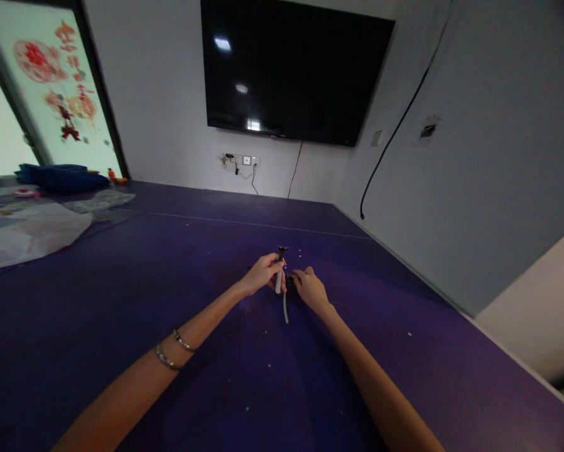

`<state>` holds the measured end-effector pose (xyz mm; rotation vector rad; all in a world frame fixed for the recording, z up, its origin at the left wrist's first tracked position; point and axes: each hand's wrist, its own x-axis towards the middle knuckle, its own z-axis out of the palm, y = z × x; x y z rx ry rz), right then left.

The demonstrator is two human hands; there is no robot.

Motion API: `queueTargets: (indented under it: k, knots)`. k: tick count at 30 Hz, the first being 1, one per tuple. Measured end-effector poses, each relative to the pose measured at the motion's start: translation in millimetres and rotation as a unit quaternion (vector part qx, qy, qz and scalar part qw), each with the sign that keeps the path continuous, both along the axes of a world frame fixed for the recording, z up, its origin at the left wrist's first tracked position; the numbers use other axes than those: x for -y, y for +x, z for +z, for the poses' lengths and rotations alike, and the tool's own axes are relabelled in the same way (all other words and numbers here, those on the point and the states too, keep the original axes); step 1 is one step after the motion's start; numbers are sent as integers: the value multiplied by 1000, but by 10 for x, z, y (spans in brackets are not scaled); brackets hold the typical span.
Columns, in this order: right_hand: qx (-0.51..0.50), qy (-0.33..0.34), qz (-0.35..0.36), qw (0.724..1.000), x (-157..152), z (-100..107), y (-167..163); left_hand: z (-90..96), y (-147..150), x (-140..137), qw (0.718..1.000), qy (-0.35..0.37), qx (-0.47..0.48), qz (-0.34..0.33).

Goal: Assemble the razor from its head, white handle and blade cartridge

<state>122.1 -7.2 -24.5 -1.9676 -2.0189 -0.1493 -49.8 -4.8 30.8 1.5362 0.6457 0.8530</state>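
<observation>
Near the middle of the view, my left hand [263, 274] is closed around a slim light-grey stick [279, 281] with a dark, T-shaped top. The stick stands nearly upright between the thumb and fingers. Just to its right, the bent fingers of my right hand [311, 289] pinch a small dark piece [290, 282]. Whether that piece is joined to the stick, I cannot tell. A thin, curved grey strip [286, 311] sticks out below the two hands. The fingers hide part of these small things.
The purple surface [192, 389] carries scattered white specks. At left lie crumpled plastic sheets [41, 235] and a dark blue cloth bundle [60, 177]. A black television [291, 69] hangs on the wall above plugged sockets [247, 161]. A black cable [397, 129] dangles at right.
</observation>
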Motion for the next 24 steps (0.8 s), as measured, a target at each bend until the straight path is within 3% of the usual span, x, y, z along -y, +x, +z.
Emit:
queueTargets:
  k: [9, 24]
  knots:
    - [3, -17, 22, 1000, -91, -141, 94, -28, 13, -1, 1000, -5, -6, -5]
    - [-111, 1, 32, 993, -189, -214, 162, -68, 18, -1, 1000, -10, -8, -7]
